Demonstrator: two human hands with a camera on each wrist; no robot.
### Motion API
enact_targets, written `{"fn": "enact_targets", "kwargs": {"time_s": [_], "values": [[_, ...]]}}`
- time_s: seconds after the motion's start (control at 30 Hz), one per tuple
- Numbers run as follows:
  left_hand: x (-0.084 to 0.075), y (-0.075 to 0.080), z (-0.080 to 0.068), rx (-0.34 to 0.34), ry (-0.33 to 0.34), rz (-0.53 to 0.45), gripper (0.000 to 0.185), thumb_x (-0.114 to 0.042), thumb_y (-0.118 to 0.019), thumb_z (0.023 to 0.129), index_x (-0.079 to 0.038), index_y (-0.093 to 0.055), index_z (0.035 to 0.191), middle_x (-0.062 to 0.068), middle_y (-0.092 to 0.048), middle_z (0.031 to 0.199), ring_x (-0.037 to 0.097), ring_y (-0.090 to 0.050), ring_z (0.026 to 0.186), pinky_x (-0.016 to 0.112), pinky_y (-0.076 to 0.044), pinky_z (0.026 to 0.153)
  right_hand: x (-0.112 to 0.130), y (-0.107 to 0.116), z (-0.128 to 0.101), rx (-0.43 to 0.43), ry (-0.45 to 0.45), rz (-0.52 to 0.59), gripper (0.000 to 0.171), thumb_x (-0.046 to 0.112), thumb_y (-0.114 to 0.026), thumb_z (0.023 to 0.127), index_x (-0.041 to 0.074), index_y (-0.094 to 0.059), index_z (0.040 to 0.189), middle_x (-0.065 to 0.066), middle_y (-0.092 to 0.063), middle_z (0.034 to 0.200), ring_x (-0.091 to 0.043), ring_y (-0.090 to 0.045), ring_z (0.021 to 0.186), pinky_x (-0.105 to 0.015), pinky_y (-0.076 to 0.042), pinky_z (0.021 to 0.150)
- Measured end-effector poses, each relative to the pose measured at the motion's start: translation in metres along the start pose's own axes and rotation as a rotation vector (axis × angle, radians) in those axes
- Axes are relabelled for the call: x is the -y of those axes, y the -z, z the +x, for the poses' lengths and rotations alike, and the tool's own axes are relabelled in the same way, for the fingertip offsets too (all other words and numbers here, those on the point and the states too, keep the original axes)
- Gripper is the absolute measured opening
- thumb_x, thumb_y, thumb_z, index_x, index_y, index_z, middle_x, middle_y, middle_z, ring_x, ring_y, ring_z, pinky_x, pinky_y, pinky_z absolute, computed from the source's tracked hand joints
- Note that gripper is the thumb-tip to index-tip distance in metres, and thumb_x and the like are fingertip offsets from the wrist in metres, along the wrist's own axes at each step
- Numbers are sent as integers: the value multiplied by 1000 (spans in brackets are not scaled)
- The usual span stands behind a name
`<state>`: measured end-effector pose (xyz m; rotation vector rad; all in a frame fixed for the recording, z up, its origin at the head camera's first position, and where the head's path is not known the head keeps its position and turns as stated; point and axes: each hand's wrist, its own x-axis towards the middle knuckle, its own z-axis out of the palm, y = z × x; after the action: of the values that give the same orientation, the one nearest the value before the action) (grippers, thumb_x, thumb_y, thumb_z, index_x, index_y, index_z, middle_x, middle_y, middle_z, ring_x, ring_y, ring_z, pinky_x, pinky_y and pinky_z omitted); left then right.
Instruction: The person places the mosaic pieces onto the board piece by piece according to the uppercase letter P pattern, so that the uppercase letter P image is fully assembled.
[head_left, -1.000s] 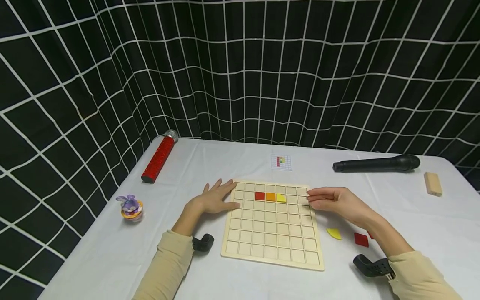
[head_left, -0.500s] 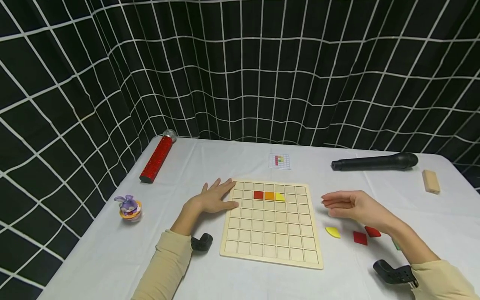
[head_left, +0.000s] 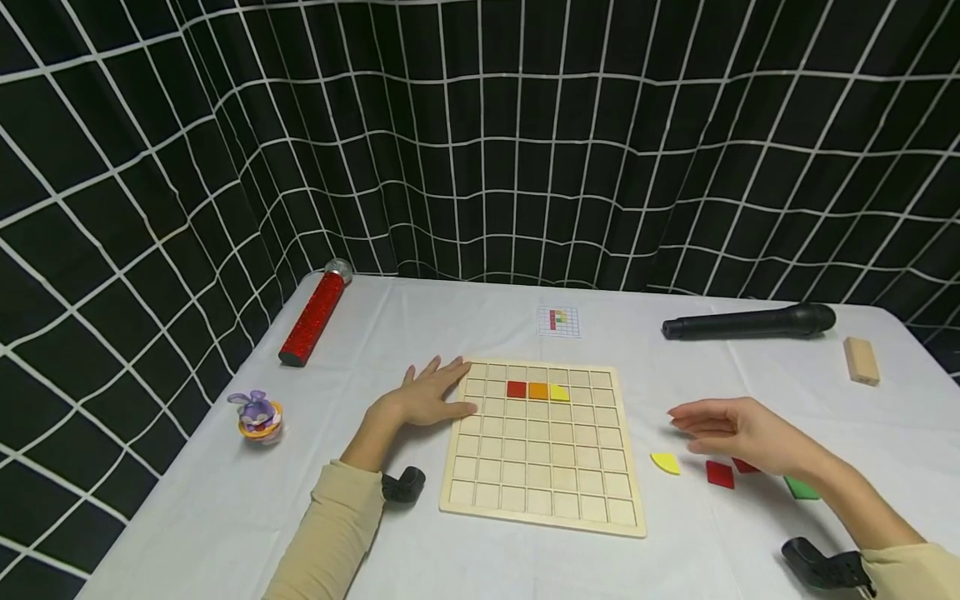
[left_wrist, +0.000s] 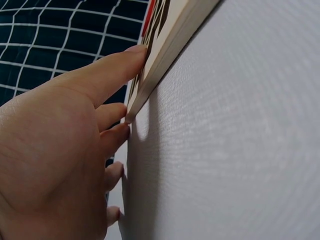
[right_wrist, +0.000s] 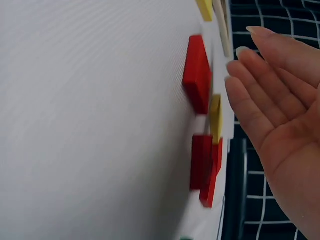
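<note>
A flat wooden grid board (head_left: 542,446) lies on the cloth-covered bench (head_left: 465,325). The left hand (head_left: 427,396) rests flat, fingers straight, against the board's left edge. Right of the board, the right hand (head_left: 738,427) hovers open, holding nothing, above smooth yellow (head_left: 665,463) and red tiles (head_left: 720,474).

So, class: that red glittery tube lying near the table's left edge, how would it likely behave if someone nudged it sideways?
The red glittery tube lies on its side and looks round, so it would probably roll rather than slide. It lies close to the edge of the white table, so a roll leftward might carry it off. It looks straight and unbent, so likely stiff.
</note>
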<state>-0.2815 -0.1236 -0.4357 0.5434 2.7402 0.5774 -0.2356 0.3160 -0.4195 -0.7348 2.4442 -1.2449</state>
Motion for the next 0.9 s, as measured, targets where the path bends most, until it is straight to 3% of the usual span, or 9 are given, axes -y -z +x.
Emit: {"fn": "enact_targets", "kwargs": {"time_s": [0.3, 0.63, 0.9], "values": [[-1, 1, -1, -2, -2, -17, 76, -49, -55, 92, -12, -26, 152, 7, -19, 157, 32, -5, 144, 58, 3, 110, -6, 8, -17, 0, -41, -48, 48, 14, -70, 87, -9, -54, 127, -25, -59, 122, 2, -59, 102, -22, -53, 75], [-1, 0, -1, -14, 6, -13, 76, -49, -55, 92, -12, -27, 151, 5, -20, 156, 31, -6, 144, 57, 2, 111, -18, 12, -29, -38, 30, -128, 45, 10, -72, 85, -6, -57, 124, -14, -64, 117, 0, -59, 101, -19, -51, 78], [-2, 0, -1, -23, 3, -13, 75, -49, -55, 92, -12, -27, 151, 5, -20, 156, 32, -6, 144, 58, 2, 111, -20, 16, -35, -37, -7, -231, 48, 8, -75, 81, -4, -57, 125, -20, -61, 118, 3, -57, 99, -16, -49, 80]]}}
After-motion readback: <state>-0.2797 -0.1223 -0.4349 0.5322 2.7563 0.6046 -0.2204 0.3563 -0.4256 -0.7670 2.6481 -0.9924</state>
